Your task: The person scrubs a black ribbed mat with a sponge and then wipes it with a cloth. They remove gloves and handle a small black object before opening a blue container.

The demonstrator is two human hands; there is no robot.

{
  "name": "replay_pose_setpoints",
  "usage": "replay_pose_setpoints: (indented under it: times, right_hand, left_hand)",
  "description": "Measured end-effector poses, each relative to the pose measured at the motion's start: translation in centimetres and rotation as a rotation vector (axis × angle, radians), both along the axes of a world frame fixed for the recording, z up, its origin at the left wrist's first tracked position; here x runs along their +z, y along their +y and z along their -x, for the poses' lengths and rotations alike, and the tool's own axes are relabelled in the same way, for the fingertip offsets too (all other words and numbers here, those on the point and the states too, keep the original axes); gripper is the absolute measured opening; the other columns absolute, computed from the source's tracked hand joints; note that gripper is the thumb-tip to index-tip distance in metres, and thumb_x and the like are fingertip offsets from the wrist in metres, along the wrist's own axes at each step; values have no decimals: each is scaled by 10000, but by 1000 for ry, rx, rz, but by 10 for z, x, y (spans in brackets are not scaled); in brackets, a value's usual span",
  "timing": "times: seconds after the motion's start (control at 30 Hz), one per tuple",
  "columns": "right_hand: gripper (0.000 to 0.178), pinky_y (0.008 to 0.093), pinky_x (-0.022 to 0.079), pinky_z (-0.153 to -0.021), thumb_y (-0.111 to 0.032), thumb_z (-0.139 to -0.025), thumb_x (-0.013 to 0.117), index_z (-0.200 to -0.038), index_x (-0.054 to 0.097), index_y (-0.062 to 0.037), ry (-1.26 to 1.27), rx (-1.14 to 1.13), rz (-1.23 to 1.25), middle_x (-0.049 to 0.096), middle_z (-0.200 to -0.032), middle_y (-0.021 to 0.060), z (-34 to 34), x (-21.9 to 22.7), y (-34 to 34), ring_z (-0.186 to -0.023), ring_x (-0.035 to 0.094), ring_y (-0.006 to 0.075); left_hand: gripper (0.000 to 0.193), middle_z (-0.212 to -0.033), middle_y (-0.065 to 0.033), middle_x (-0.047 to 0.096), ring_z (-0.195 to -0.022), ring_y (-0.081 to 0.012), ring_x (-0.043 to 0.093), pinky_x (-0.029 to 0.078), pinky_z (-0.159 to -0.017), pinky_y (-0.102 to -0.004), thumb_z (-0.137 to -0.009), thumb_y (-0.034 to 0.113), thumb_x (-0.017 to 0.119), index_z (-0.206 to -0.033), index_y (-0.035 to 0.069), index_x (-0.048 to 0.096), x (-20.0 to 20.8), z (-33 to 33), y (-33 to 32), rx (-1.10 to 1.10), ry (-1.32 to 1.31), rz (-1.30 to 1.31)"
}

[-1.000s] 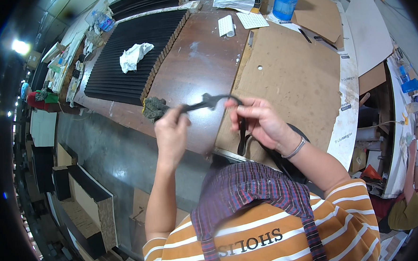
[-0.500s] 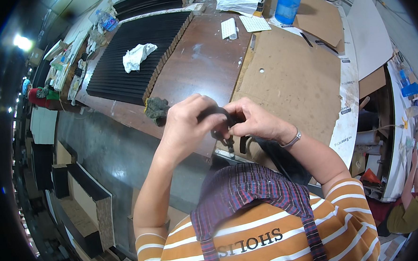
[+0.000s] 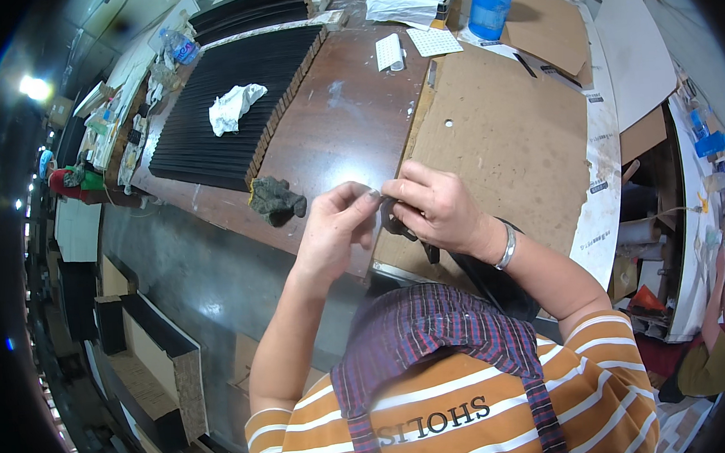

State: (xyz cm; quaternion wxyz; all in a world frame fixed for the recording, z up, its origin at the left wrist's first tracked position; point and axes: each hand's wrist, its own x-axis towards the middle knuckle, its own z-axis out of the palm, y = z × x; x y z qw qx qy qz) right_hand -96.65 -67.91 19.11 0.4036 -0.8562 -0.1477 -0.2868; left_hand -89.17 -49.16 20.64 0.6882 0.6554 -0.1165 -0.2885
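Note:
Above the near edge of the table, my two hands meet with their fingertips close together. My right hand (image 3: 444,210) is closed, pinching at a small black strap-like piece (image 3: 403,224) that hangs below its fingers; its exact kind is not clear. Thumb and forefinger of my left hand (image 3: 339,226) are pressed together beside it, and what they hold is too small to make out. A dark grey knitted work glove (image 3: 278,202) with a yellow edge lies on the brown table (image 3: 325,138), just left of my left hand. Black material (image 3: 492,281) lies under my right forearm.
Black slatted strips (image 3: 232,77) lie in a row on the table, with crumpled white paper (image 3: 235,108) on top. A cardboard sheet (image 3: 505,137) covers the right side, with a blue bottle (image 3: 490,6) beyond. Black-sided boxes (image 3: 152,360) stand lower left. Another person's arm (image 3: 715,298) shows far right.
My left hand has turned and drawn slightly down from the black piece, its fingers now pinched. My right hand has rolled over with its back upward. The glove shows more fully.

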Motion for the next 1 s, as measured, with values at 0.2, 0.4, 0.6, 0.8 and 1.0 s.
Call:
replay_pose_setpoints:
  times: [0.2, 0.4, 0.6, 0.8, 1.0]
  right_hand:
    - [140, 362, 493, -583, -3, -763, 728, -893, 678, 6, 109, -194, -29, 612, -816, 127, -2, -2, 0, -681, 639, 281]
    - [67, 273, 470, -608, -35, -847, 724, -878, 753, 16, 559, 99, -857, 692, -834, 26, -5, 1, -6, -681, 624, 116]
    - [120, 233, 466, -680, -112, -917, 728, -996, 726, -22, 867, 417, -1346, 695, -846, -4, 4, 0, -9, -721, 603, 78]
    - [136, 245, 455, -770, -145, -940, 717, -1003, 712, -25, 803, 481, -1349, 674, -907, -2, 6, 4, -4, -825, 577, 76]
    - [153, 264, 481, -762, -82, -893, 737, -1009, 693, 8, 733, 429, -944, 630, -922, -10, 2, 10, -5, -844, 571, 78]
  left_hand:
    - [419, -953, -121, 688, -836, -263, 681, 554, -764, -383, -781, 179, 864, -1085, -8, 645, 4, 23, -9, 215, -868, -385]
    - [207, -879, -134, 698, -777, -265, 708, 557, -713, -354, -788, 44, 785, -950, 8, 661, 1, 21, -10, 85, -696, -251]
    - [267, -874, -129, 602, -840, -300, 642, 529, -750, -393, -717, -93, 713, -956, 10, 652, -2, 17, -11, 177, -1226, -389]
    - [391, -967, -123, 622, -903, -327, 623, 495, -796, -433, -662, -40, 755, -1032, 56, 675, -3, 22, -11, 240, -1524, -359]
    - [371, -934, -75, 646, -875, -280, 629, 427, -851, -410, -625, 42, 809, -966, 74, 667, 2, 25, -6, 213, -1573, -417]
